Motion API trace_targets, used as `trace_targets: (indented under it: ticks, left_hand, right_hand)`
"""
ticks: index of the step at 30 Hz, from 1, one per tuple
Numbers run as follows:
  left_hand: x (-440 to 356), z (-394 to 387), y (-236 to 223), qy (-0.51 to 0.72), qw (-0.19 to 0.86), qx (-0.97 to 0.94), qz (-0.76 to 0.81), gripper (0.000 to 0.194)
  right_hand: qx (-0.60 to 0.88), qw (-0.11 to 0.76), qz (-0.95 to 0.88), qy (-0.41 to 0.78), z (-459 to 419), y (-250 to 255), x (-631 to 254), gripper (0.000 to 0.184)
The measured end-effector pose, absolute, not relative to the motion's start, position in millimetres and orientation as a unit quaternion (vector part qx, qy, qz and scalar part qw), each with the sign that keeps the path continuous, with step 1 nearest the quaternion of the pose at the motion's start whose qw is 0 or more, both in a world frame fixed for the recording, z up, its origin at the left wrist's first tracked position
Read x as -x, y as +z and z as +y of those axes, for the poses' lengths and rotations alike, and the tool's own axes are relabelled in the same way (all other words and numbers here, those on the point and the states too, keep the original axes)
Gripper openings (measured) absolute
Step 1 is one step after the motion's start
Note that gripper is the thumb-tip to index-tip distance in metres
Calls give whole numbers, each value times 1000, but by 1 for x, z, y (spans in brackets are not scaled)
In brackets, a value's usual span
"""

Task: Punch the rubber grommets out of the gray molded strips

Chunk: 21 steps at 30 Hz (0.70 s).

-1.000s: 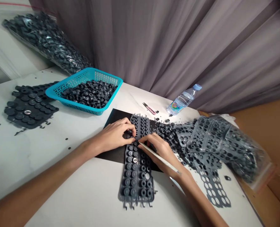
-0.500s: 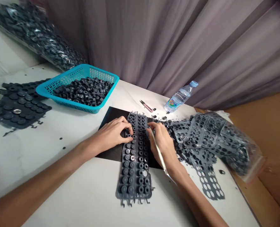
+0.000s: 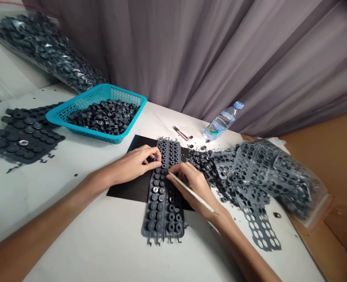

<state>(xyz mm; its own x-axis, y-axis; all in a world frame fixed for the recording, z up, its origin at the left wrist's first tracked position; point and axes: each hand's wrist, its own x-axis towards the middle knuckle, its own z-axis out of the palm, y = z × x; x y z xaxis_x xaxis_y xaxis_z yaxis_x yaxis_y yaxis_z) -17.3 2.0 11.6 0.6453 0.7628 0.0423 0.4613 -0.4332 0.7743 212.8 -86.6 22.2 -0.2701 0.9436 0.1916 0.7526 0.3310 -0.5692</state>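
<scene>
A long dark grey rubber sheet point(image 3: 164, 203) studded with round grommets lies over a black mat point(image 3: 132, 188) in front of me. My left hand point(image 3: 138, 161) rests on the sheet's upper left edge, fingers curled and pinching at a grommet. My right hand point(image 3: 191, 182) is closed round a thin white stick point(image 3: 195, 195), its tip pressed on the sheet near the left fingers.
A teal basket point(image 3: 58, 115) of loose grommets stands at the back left, beside another studded sheet point(image 3: 23, 137). A clear bag of grommets point(image 3: 44, 47) lies behind. Punched-out sheets and a bag point(image 3: 267, 172) pile up on the right. A water bottle point(image 3: 222, 122) and pink snips point(image 3: 180, 133) lie behind.
My right hand swung from the sheet's right edge back to its middle, bringing the stick's tip beside the left fingers. The left hand stayed on the upper left edge.
</scene>
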Motion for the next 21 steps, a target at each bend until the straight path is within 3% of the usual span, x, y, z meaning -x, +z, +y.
trace_targets:
  ticks: [7,13,21]
  left_hand:
    - [13,-5,16,191,292,-863,365,11]
    - [10,-8,13,184,266,-869,375,15]
    - [5,-6,4,180,244,-869,392,15]
  right_hand:
    - [540,213,-794,181,-88,26,-210,10]
    - [525,210,-808,167,-86,21,-214,12]
    - [516,190,-834,38,-84,10,-200,22]
